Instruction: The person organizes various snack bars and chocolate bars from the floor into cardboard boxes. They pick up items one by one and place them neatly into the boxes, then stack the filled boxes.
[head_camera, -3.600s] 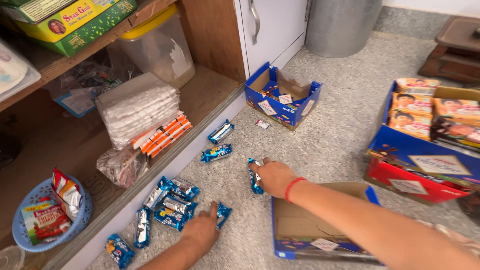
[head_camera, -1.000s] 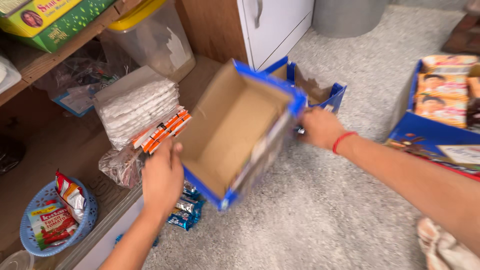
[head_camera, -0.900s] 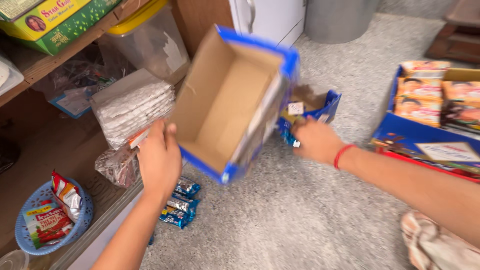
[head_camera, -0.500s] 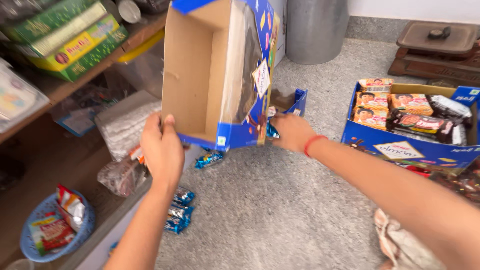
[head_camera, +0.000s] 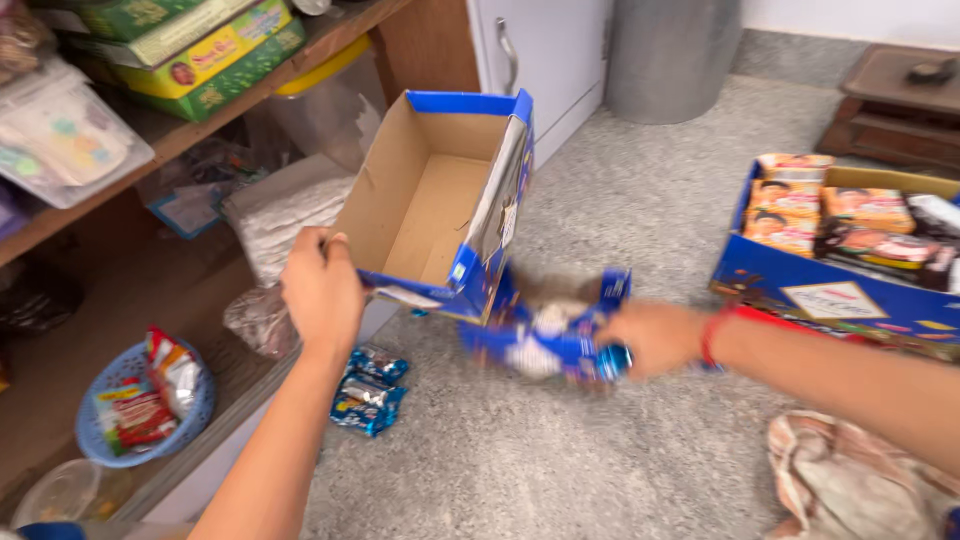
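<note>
Left hand (head_camera: 322, 290): gripping the near wall of the empty blue cardboard box (head_camera: 440, 200), holding it tilted in the air.
Right hand (head_camera: 652, 338): closing its grip on the smaller blue box (head_camera: 545, 335), blurred, low over the floor (head_camera: 620, 450).
Around: shiny blue snack packets (head_camera: 368, 390) lying by the shelf edge; blue plastic basket (head_camera: 140, 420) sitting on the wooden shelf; big box of biscuit packs (head_camera: 840, 250) standing right; crumpled cloth (head_camera: 850, 485) lying near.

Bright, even daylight with soft, faint shadows. Motion blur smears the right hand (head_camera: 650, 338) and the small blue box (head_camera: 545, 335) at its fingertips; the shelf corner at upper left sits dimmer.
</note>
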